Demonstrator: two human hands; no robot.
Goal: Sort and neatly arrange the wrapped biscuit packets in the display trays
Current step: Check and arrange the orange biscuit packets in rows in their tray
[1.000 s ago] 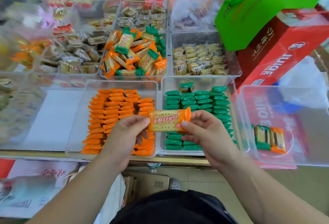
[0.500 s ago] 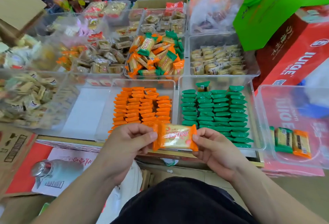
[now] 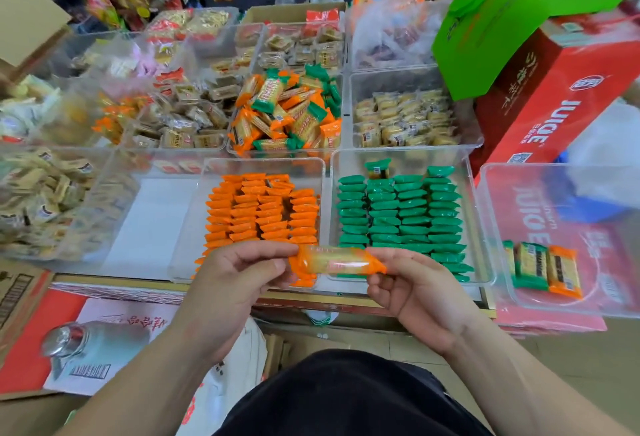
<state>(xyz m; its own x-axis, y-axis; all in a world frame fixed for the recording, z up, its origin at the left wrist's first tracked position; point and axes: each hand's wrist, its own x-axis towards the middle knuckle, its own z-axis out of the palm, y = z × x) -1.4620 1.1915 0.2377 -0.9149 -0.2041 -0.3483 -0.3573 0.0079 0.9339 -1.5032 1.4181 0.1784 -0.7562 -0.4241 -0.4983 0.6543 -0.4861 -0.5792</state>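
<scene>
As the orange biscuit packet (image 3: 337, 261) rolls from face-up to nearly edge-on, I see the left hand (image 3: 235, 283) and right hand (image 3: 415, 293) each pinching a crimped end, above the near rims between orange-packet tray (image 3: 188, 228) and green-packet tray (image 3: 476, 228) | hands hide the nearest rows; mixed-packet tray (image 3: 287, 152) behind, three loose packets (image 3: 540, 267) far right | red carton (image 3: 554, 117) reads JUICE.

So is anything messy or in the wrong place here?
Yes. In the green tray, one green packet at the back is turned with its label showing, while the rest line up in neat rows. The mixed tray behind holds orange and green packets jumbled together. The far-right tray mixes both colours too.
</scene>
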